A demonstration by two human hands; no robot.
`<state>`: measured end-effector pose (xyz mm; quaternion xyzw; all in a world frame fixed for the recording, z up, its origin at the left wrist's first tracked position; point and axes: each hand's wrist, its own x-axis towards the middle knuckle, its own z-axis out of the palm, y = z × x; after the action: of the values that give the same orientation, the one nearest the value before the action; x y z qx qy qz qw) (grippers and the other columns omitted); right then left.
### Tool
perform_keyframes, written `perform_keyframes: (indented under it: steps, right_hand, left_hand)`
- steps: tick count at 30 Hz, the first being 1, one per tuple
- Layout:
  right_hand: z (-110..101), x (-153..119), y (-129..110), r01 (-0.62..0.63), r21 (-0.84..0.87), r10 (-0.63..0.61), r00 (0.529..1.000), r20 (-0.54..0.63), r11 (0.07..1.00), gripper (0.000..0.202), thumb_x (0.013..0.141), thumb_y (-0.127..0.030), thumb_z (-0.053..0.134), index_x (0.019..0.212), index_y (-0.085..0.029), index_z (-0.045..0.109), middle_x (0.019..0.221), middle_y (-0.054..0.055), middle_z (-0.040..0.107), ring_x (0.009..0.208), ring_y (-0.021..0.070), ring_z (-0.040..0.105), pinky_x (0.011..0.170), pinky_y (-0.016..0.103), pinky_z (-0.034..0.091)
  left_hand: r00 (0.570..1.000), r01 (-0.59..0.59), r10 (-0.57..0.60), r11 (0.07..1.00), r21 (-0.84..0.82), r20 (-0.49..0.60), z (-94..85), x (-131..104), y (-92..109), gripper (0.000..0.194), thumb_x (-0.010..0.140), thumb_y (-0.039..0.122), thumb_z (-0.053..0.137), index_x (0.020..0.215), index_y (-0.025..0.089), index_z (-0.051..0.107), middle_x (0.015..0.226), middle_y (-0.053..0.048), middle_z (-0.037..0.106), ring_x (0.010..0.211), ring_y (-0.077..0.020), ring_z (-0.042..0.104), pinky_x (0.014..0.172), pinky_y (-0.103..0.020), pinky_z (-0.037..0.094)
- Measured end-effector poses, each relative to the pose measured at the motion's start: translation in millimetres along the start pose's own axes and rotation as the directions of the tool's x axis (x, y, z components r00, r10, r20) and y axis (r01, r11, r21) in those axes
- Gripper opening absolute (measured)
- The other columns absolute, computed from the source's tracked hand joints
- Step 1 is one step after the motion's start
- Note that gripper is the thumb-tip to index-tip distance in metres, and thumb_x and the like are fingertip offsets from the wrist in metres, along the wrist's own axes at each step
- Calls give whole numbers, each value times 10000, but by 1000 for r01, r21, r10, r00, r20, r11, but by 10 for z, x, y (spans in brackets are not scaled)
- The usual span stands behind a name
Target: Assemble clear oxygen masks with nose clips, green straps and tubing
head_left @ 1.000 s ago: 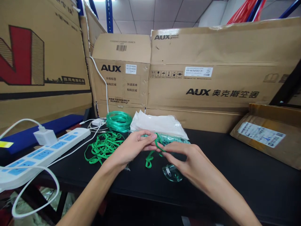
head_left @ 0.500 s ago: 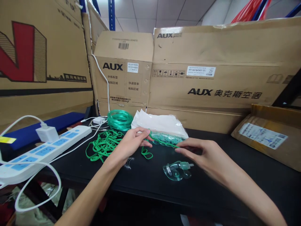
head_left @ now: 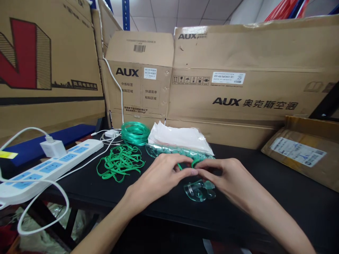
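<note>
Both hands meet above the black table (head_left: 246,197). My left hand (head_left: 169,173) is closed on a green strap (head_left: 195,163), thumb and fingers pinched. My right hand (head_left: 225,173) pinches the same strap, its fingertips against those of the left; a small loop of it shows between them. Just below the hands lies a clear green-tinted mask (head_left: 198,191), partly covered by the right fingers. A pile of green straps (head_left: 120,162) is to the left. Behind the hands are several clear masks in a row (head_left: 172,150), beside a white plastic bag (head_left: 178,137).
A coil of green tubing (head_left: 135,133) stands at the back. On the left are a white power strip (head_left: 53,169) and looping white cables. Large cardboard boxes (head_left: 238,88) wall the back, and a taped carton (head_left: 304,151) sits at the right.
My left hand has moved right to meet my right hand. The strap that was stretched between them is now bunched in a small loop at the fingertips.
</note>
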<state>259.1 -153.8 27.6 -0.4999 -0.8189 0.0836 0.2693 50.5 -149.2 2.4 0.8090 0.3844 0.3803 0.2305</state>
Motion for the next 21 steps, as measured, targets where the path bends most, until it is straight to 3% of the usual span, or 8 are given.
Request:
perform_keyframes:
  steps: [3,7,10,14,21]
  right_hand:
    - [10,10,-44,19,-14,-19,1000,-4,1000,254,892,-369,622,822,-237,828,743,18,790,690,225,716,630,296,533]
    - [13,23,-68,13,-24,-13,1000,7,1000,253,895,-342,617,807,-230,827,746,27,793,681,223,719,620,296,525]
    - [21,26,-51,21,-18,-21,999,29,1000,249,908,-326,604,828,-232,820,790,26,804,705,222,725,662,309,524]
    - [34,20,-15,36,14,-37,998,50,999,275,934,-346,577,860,-235,818,863,27,819,766,230,731,712,327,523]
    - [14,23,-60,8,11,-8,999,35,1000,300,925,-352,558,856,-235,826,801,12,810,703,220,714,656,321,514]
  left_hand:
    - [1000,-13,14,999,-34,24,38,15,-43,306,965,456,624,1130,236,757,867,-1,743,731,-165,622,726,-283,480]
    - [992,-72,67,997,-41,-103,15,13,-56,466,924,381,704,1373,305,606,1200,-26,682,783,-143,623,771,-280,520]
    - [980,-196,195,980,-19,-42,-2,1,-27,401,989,293,616,1387,318,584,1384,-29,603,949,-160,651,880,-293,524]
    - [973,-229,229,973,6,13,19,9,-34,295,1006,281,589,1290,269,666,1240,-20,703,1115,-196,651,997,-319,485]
    - [980,-193,196,978,79,-27,8,28,-82,215,1004,328,598,1066,221,774,990,-6,753,929,-175,684,866,-293,487]
